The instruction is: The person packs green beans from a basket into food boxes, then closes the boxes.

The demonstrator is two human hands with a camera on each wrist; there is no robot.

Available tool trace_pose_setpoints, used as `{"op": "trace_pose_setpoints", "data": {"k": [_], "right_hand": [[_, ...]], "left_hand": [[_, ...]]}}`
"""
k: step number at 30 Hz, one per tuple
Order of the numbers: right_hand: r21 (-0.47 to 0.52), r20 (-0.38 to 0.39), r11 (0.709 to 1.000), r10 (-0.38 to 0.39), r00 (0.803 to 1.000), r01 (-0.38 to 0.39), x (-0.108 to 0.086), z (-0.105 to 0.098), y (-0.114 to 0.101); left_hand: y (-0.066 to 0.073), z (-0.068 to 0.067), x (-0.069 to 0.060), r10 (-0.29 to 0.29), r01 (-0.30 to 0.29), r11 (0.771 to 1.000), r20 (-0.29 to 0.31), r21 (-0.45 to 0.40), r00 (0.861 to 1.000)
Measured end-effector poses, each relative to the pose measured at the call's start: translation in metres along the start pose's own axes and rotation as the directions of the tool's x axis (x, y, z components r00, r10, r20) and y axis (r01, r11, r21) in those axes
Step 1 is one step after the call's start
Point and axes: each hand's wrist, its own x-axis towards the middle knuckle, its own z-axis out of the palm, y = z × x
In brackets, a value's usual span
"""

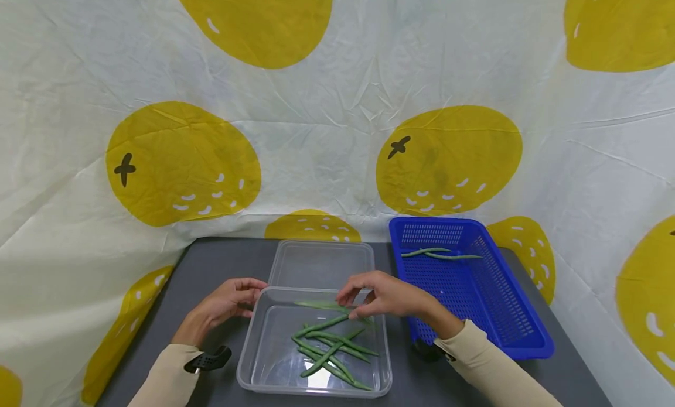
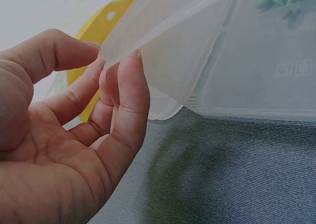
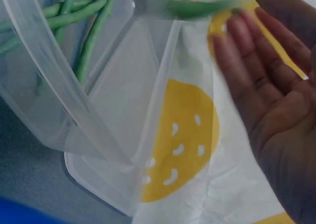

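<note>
Slender, smooth green beans (image 1: 328,355) lay crossed in a loose heap, from the middle of the container floor toward 3 o'clock. Clock positions were taken from the container's centre, 12 o'clock being away from the person.

The left hand (image 1: 229,304) was found at the 10 o'clock corner; its thumb and fingertips pinched the rim. The clear, rectangular plastic container (image 1: 274,348) stood on a dark grey table (image 1: 221,266). A flat, clear plastic lid (image 1: 324,266) lay at 12 o'clock, its near part behind the container.

The right hand (image 1: 379,296) was above the rim at 1 o'clock, grasping a single green bean (image 1: 319,305) between thumb and fingertips; this bean was blurred in the right wrist view.

Between 2 and 3 o'clock stood a blue, perforated plastic basket (image 1: 448,284), holding two further beans (image 1: 453,256) toward its own 11 o'clock. A white cloth with yellow fruit print (image 1: 316,161) hung at 12 o'clock.
</note>
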Motion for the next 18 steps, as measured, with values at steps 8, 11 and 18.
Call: {"op": "trace_pose_setpoints", "data": {"k": [8,11,18], "right_hand": [[-0.053,-0.033,0.998,0.041,0.999,-0.043,-0.013,-0.012,-0.001],[-0.066,-0.058,0.995,0.069,0.996,-0.072,-0.020,-0.021,0.002],[-0.056,-0.111,0.988,0.138,0.984,-0.145,-0.037,-0.040,0.011]], "left_hand": [[0.002,0.001,0.000,-0.006,0.006,1.000,-0.002,-0.001,1.000],[0.002,0.001,0.000,-0.002,0.002,1.000,-0.001,-0.001,1.000],[0.001,0.000,0.000,-0.003,0.003,1.000,0.006,-0.017,1.000]]}}
